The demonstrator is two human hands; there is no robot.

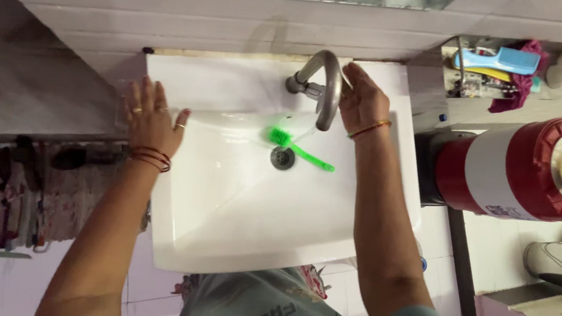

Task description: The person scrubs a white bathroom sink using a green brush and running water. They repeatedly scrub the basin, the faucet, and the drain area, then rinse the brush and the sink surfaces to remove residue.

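Right fingers (350, 76) behind faucet (328, 87)

Both our arms are stretched forward, bare to the short sleeves. Left hand (152, 116) lies flat, palm down, fingers spread, rings on two fingers, bangles at the wrist. Right hand (362, 101) is raised, fingers loosely curled, back toward us, one bangle on its wrist.
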